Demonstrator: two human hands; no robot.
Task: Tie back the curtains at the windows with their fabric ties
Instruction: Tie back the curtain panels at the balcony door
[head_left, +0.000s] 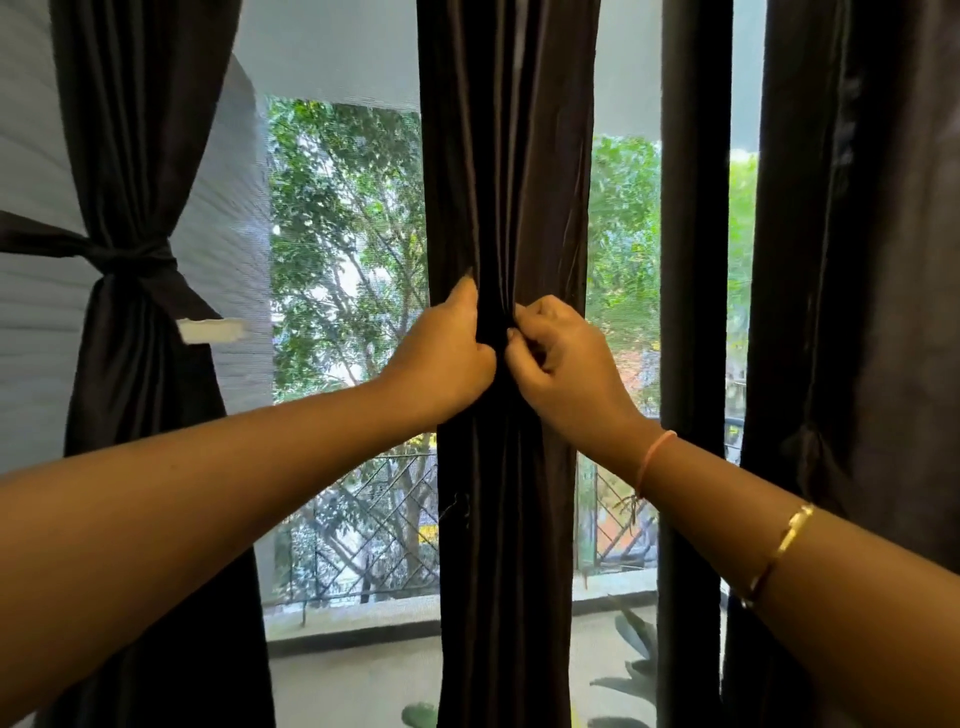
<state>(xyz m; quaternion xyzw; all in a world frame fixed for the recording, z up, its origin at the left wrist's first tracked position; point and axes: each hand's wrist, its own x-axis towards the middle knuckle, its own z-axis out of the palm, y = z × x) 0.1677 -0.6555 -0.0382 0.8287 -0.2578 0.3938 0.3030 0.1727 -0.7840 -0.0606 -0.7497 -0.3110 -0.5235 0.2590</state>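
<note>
Here, two bare arms reach out from the bottom. The right arm wears a gold bangle (779, 551) and a pink thread band (655, 457) near the wrist. The left hand (447, 353) has its fingers curled tight round the middle curtain (509, 182), squeezing the cloth into a bunch. The right hand (561, 364) is just beside it, almost touching, and pinches a small fold of the same dark cloth with thumb and fingers. I think the hands hold it like this to keep the cloth in one thin bundle, so a tie can go round it. I cannot tell if a tie is in the fingers, since all of it is dark. The middle curtain hangs straight down with light showing on both sides, so there looks to be room for a hand to go round the back from either edge. On the left, the left curtain (140, 130) is already pulled in by its tie (130, 257), with a white strip (210, 330) sticking out just below. On the right, past a dark window post (693, 260), the right curtain (857, 260) hangs loose and looks not yet tied. Far out are a railing (374, 530) and green trees (343, 218)
</note>
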